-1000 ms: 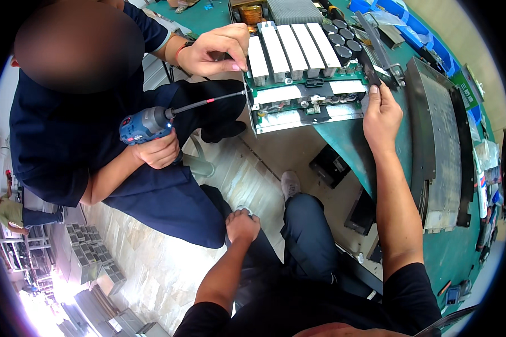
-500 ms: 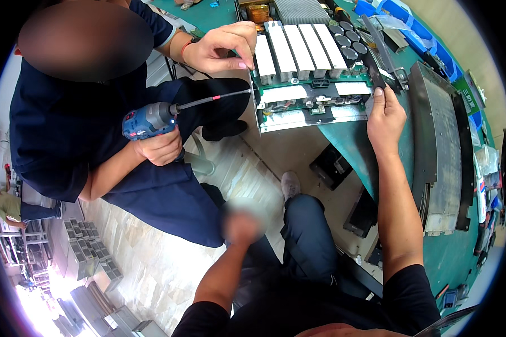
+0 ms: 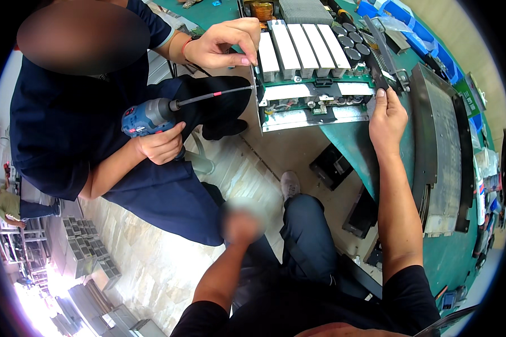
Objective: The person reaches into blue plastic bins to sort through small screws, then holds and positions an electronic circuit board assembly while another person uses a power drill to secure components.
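A circuit board assembly (image 3: pixel 306 48) in a metal frame, with white-topped heatsinks and black capacitors, is held up over the bench edge. My right hand (image 3: pixel 388 118) grips its right end, thumb on the dark side bracket. A co-worker's hand (image 3: pixel 225 45) is at the frame's upper left end. Their other hand (image 3: pixel 160 143) holds a blue power driver (image 3: pixel 146 118), its long red-banded bit reaching that left end. My left hand (image 3: pixel 242 227) is low over my left leg, blurred, so its fingers are hidden.
The green bench (image 3: pixel 450 258) runs down the right, carrying long metal panels (image 3: pixel 438 151), blue bins (image 3: pixel 433 50) and tools. Black boxes (image 3: pixel 331 165) stand below it. The co-worker sits at left; another person (image 3: pixel 5 205) is near stacked grey metal parts (image 3: pixel 84 241) at far left.
The assembly has shifted slightly right and up, along with my right hand, the co-worker's hands and the driver. My left hand stays low, now blurred.
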Demonstrator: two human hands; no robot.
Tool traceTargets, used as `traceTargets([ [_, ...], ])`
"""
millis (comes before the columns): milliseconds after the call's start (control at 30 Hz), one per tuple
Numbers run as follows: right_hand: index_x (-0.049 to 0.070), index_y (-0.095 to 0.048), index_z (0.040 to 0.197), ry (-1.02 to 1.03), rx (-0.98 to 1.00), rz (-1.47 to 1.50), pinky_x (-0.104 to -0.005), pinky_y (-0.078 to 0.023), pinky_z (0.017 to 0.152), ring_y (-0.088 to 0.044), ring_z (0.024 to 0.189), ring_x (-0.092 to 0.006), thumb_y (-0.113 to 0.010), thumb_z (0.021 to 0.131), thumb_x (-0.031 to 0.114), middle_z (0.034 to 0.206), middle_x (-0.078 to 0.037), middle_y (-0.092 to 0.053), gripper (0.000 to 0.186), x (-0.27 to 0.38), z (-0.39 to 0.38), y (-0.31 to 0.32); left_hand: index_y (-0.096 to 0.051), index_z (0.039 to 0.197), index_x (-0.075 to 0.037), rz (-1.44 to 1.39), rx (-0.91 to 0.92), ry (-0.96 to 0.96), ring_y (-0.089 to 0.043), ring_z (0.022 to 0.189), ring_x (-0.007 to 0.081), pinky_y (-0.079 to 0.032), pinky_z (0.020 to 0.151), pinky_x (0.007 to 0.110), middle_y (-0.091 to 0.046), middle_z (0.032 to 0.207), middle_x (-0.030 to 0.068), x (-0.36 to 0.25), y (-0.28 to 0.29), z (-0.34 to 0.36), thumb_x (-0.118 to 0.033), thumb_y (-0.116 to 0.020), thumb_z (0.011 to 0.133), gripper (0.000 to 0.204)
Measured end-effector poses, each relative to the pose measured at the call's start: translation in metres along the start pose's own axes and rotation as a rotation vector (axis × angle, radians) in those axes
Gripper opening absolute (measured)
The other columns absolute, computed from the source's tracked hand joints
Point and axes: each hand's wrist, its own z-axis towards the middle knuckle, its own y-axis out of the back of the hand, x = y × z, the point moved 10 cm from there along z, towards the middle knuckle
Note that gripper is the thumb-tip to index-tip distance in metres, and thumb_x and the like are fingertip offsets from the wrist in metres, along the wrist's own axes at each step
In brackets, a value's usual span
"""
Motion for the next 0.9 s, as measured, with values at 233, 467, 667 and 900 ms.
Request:
traceTargets([
  [233,0.001,-0.066,0.121,0.043,-0.028,0.023,-0.0330,-0.050,0.067,-0.062,0.066,-0.0170,-0.055,0.099,0.018,0.074,-0.015,-0.067,0.030,0.001,-0.001,0.001,-0.068,0.111,-0.007,0.010,0.009,0.014,-0.055,0.119,0.0297,-0.040,0.105,0.042,-0.065,0.118,0.0120,-0.001,0.002,-0.001,-0.037,-0.054,0.087,0.040],
  [467,0.003,-0.067,0.122,0.016,-0.016,0.005,-0.0334,-0.050,0.067,-0.063,0.066,-0.0174,-0.056,0.099,0.019,0.074,-0.014,-0.068,0.030,0.003,-0.001,0.001,-0.068,0.111,-0.007,0.004,0.005,0.019,-0.055,0.119,0.0297,-0.040,0.105,0.042,-0.065,0.119,0.0116,0.000,0.004,-0.002,-0.037,-0.053,0.087,0.041],
  [667,0.003,-0.066,0.122,0.017,-0.014,0.016,-0.0326,-0.050,0.066,-0.062,0.066,-0.0162,-0.056,0.099,0.018,0.074,-0.013,-0.068,0.030,-0.003,0.001,0.000,-0.068,0.112,-0.007,0.008,0.019,0.016,-0.055,0.119,0.0301,-0.040,0.105,0.042,-0.065,0.119,0.0119,0.001,0.000,0.001,-0.036,-0.053,0.087,0.041],
  [900,0.003,-0.066,0.123,0.019,-0.011,0.030,-0.0315,-0.049,0.065,-0.059,0.065,-0.0130,-0.055,0.099,0.017,0.073,-0.012,-0.067,0.029,0.004,-0.001,-0.001,-0.067,0.110,-0.005,0.000,0.001,0.000,-0.055,0.119,0.0307,-0.038,0.107,0.042,-0.065,0.119,0.0127,0.005,-0.005,0.001,-0.038,-0.049,0.089,0.043],
])
